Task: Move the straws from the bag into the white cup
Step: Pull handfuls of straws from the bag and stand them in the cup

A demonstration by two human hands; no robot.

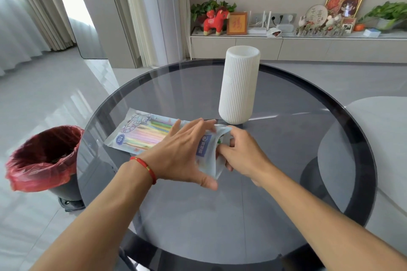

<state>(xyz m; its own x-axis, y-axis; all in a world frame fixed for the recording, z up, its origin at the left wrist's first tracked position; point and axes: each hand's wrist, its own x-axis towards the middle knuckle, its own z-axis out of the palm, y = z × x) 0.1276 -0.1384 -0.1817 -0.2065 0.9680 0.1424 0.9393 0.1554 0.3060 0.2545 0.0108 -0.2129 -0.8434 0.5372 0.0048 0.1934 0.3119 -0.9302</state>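
Observation:
A clear printed plastic bag (141,132) full of pastel straws (152,134) lies flat on the round glass table (275,182), left of centre. My left hand (182,154) rests across the bag's right part and grips its open end, thumb under the lower edge. My right hand (242,152) pinches the same raised bag mouth from the right, its fingertips at or inside the opening. A tall white ribbed cup (239,86) stands upright just behind the hands, empty as far as I can see.
A bin lined with a red bag (44,158) stands on the floor left of the table. A pale cushioned seat (378,138) sits at the right. A low cabinet with ornaments (286,46) runs along the back wall.

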